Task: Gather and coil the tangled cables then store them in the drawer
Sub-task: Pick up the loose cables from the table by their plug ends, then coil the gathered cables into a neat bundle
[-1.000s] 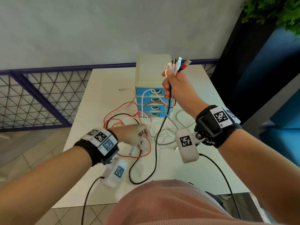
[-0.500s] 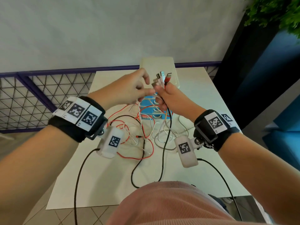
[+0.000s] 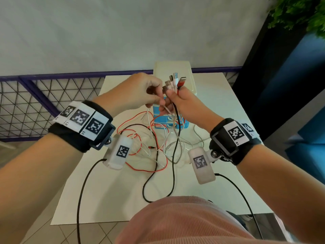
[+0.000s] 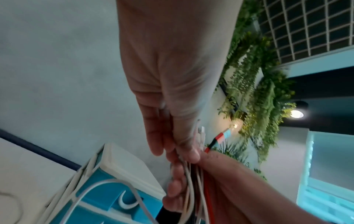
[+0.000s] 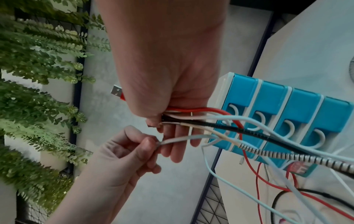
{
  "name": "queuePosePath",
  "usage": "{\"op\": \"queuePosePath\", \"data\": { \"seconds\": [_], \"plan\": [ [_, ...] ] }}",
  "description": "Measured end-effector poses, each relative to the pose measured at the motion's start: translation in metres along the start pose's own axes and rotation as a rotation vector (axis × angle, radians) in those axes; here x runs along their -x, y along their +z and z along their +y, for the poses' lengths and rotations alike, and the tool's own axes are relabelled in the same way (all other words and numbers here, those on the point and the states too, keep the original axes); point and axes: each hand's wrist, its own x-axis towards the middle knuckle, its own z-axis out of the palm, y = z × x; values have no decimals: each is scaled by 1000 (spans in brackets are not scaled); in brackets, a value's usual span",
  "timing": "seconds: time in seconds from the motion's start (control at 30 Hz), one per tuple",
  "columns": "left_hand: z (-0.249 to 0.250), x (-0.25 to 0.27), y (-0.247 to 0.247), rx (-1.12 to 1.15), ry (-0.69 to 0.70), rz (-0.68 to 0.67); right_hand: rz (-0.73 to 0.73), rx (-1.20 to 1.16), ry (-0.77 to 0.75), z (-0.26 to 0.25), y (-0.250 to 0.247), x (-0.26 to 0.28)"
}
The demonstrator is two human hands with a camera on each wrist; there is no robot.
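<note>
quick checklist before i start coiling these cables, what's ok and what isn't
1. Plug ends gathered in right hand: ok, the bundle sticks up from its grip.
2. White cable joined to the bundle: not ok, the left hand pinches it beside the right hand.
3. Cables untangled: not ok, the red cable and black cable cross in loops on the table.
4. Drawer open: not ok, all drawers look closed.
5. Cables clear of the drawer handles: cannot tell.

Head looks down; wrist views close, sharing the cables [image 3: 173, 131].
</note>
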Motion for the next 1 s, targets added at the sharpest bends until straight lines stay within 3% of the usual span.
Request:
{"op": "queuePosePath", "data": {
  "seconds": [0.07,0.2,0.33,0.43,0.53,0.6,0.67,0.83,1.0],
  "plan": [
    [0,1,2,-40,38,35,-15,0,10,-3,0,2],
    [-5,3,8,110,105,256,-43,-18,-4,-7,3,4],
    [-11,7,28,475,22,324,-18,-117,-16,-5,5,-1],
    [-5,13,49,686,-90,355,84,-69,0,7,2,-5],
    [-2,21,73,562,-189,199,155,-132,-12,15,1,-6],
    [-5,22,87,460,-157,-4,156,-231,-13,14,0,-5],
    [-8,19,96,430,-97,-87,155,-282,-25,15,-2,-3],
    [-4,11,100,209,-12,-89,169,-161,-63,21,-6,1],
    [-4,11,112,253,54,17,53,-363,0,10,-18,1]
  ]
}}
